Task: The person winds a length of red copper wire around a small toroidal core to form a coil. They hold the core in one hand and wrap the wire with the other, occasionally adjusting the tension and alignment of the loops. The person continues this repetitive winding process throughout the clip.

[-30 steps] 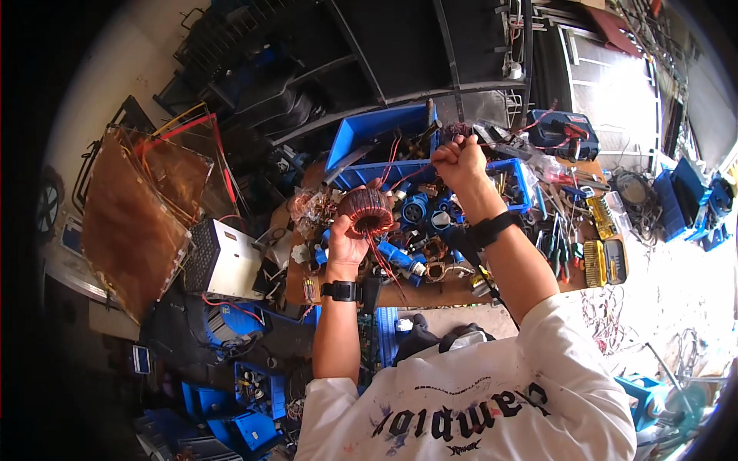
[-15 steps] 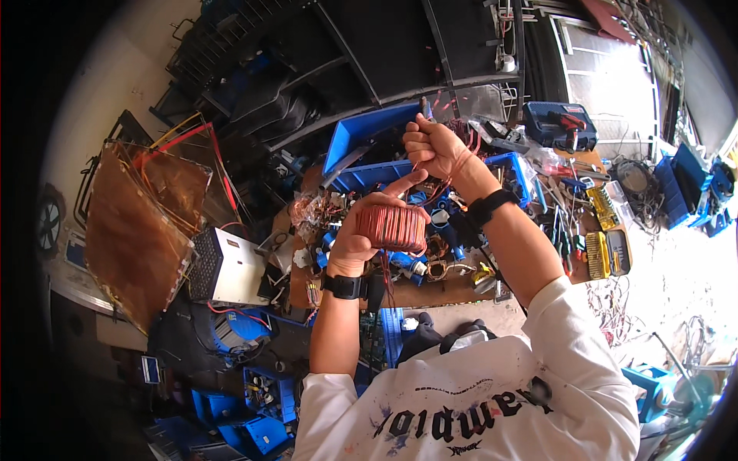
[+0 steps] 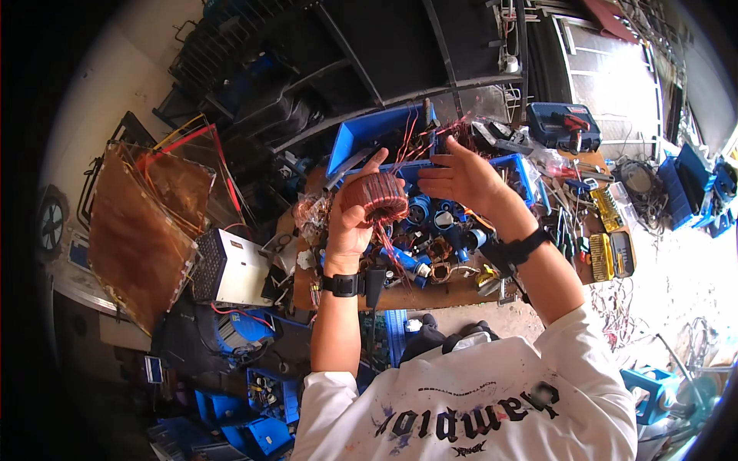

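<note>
My left hand point(image 3: 347, 230) grips a ring-shaped coil point(image 3: 378, 192) wound with reddish copper wire, tilted so that part of its inner opening shows. Loose wire ends point(image 3: 407, 146) rise from its far side toward a blue bin, and another bundle of wire tails point(image 3: 393, 252) hangs below it. To the right of the coil, my right hand point(image 3: 465, 178) is apart from it, fingers stretched out and holding nothing I can see. Blue cylindrical parts point(image 3: 444, 219) lie on the table beneath.
Behind my hands stands the blue bin point(image 3: 361, 137). Tools and a yellow bit set point(image 3: 601, 257) lie at the table's right, with an open tool case point(image 3: 565, 127) farther back. Left of the table are a white metal box point(image 3: 250, 269) and a large brown sheet point(image 3: 142, 238).
My right hand has let go of the wire and opened. The coil has tipped over and moved slightly up and left, and its loose wires now spread upward.
</note>
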Action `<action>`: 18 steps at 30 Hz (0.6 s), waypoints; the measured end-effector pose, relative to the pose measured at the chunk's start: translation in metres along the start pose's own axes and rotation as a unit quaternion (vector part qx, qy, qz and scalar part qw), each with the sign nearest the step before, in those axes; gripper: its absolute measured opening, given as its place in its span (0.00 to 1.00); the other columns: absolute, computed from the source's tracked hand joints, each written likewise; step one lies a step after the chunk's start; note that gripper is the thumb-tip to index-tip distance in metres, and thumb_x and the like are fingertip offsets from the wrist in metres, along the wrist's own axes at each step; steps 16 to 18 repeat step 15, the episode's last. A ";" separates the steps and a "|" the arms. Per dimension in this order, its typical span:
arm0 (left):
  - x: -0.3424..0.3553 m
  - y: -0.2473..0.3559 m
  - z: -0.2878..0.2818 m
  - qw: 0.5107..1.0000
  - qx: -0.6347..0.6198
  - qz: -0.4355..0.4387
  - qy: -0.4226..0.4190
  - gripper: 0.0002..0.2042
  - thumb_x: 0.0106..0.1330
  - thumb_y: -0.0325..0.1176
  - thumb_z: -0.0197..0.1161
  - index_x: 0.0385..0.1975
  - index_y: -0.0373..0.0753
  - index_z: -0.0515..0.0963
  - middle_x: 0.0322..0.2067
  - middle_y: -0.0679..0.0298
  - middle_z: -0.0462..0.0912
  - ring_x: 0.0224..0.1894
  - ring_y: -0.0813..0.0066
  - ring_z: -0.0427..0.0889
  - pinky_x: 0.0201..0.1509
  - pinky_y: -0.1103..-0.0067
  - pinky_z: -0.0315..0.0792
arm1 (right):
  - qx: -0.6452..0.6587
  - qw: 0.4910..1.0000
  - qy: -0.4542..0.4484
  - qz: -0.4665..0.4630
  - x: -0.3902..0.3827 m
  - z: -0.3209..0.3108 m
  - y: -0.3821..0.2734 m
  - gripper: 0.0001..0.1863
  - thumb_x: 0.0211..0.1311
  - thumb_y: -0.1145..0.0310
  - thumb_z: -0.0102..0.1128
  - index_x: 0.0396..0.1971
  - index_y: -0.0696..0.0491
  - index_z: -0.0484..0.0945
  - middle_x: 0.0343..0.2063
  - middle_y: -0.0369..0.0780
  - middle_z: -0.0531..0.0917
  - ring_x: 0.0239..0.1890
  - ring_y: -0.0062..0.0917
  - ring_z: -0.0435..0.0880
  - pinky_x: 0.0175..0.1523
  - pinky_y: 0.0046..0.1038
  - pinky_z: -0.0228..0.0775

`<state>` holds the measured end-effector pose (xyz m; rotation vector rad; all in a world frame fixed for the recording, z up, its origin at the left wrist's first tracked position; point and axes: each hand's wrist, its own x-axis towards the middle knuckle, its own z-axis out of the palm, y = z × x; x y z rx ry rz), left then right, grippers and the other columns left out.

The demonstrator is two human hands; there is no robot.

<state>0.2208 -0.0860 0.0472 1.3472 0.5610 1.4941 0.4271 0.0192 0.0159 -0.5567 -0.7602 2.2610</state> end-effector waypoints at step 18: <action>-0.012 -0.009 -0.003 0.897 0.421 0.107 -0.080 0.60 0.39 0.28 0.78 0.72 0.50 0.42 0.71 0.46 0.41 0.66 0.51 0.65 0.65 0.64 0.65 | -0.145 0.978 -0.007 -0.150 -0.020 0.053 0.082 0.41 0.60 0.53 0.65 0.65 0.60 0.58 0.57 0.46 0.72 0.59 0.27 0.71 0.64 0.29 0.62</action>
